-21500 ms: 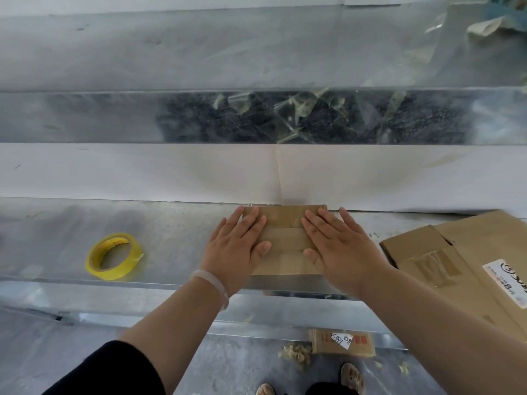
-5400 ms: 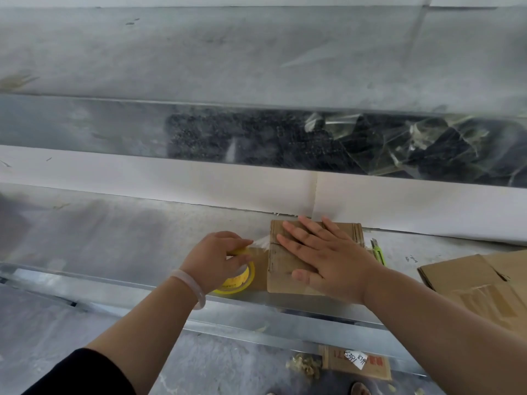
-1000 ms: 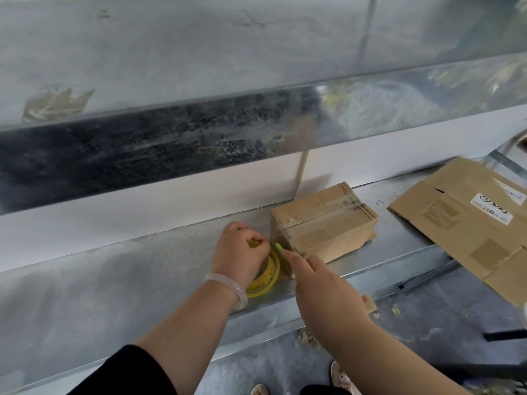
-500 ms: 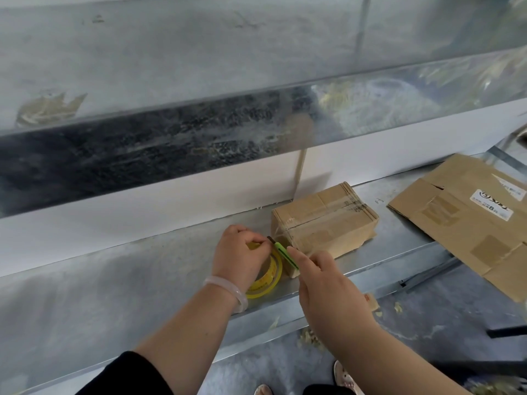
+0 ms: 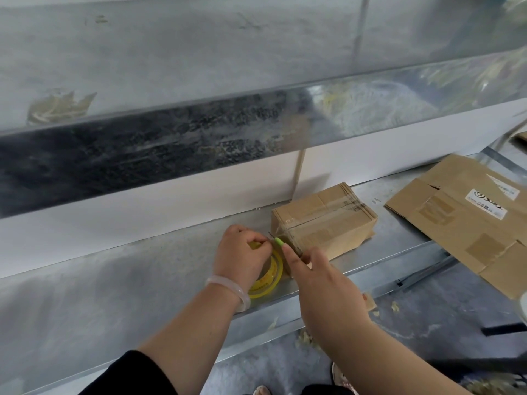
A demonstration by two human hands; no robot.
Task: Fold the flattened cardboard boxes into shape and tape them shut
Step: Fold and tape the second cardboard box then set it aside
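Centre frame: small brown cardboard box (image 5: pixel 325 220) sat taped on the shelf; left hand (image 5: pixel 242 258) curled round yellow tape roll (image 5: pixel 274 276); right hand (image 5: pixel 328 289), flat on the box seconds earlier, now pinched green cutter (image 5: pixel 279 242) against the strip; cutting would likely finish this box.

A black sleeve (image 5: pixel 134 374) covers our left arm at seven o'clock. A pale, translucent bangle (image 5: pixel 228 289) circles the wrist of our left hand (image 5: pixel 242 258). Our right forearm (image 5: pixel 385 363) is unsleeved. Shoe tips (image 5: pixel 343 379) show at six o'clock.
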